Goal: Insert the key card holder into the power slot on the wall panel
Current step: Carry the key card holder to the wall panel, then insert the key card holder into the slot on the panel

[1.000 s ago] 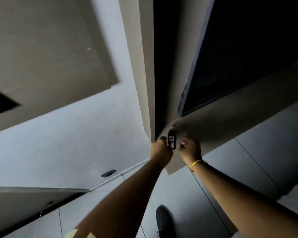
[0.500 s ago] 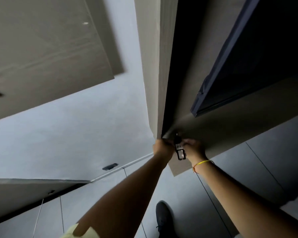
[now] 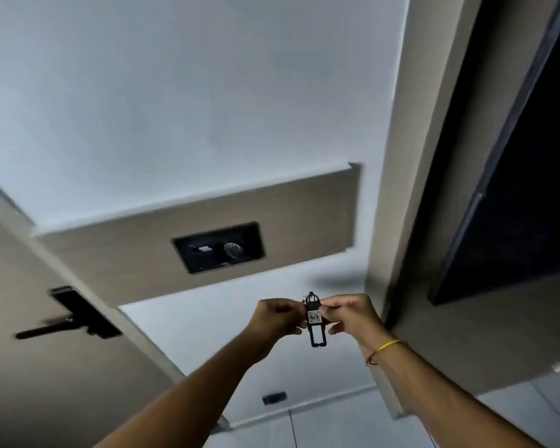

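A black key card holder with a small white label hangs upright between my two hands at chest height. My left hand pinches its left side and my right hand pinches its upper right; a yellow band circles my right wrist. The black wall panel is set into a beige board on the white wall, up and to the left of the holder, and apart from it. The panel shows a round knob and a small slot-like part, both blurred.
A door with a black lever handle and lock plate stands at the left. A beige pillar and a dark doorway rise at the right. A small black socket sits low on the wall above the tiled floor.
The view has swung left from the dark door edge to the white wall, bringing the wall panel and door handle into sight. Both hands have come away from the door edge with the holder.
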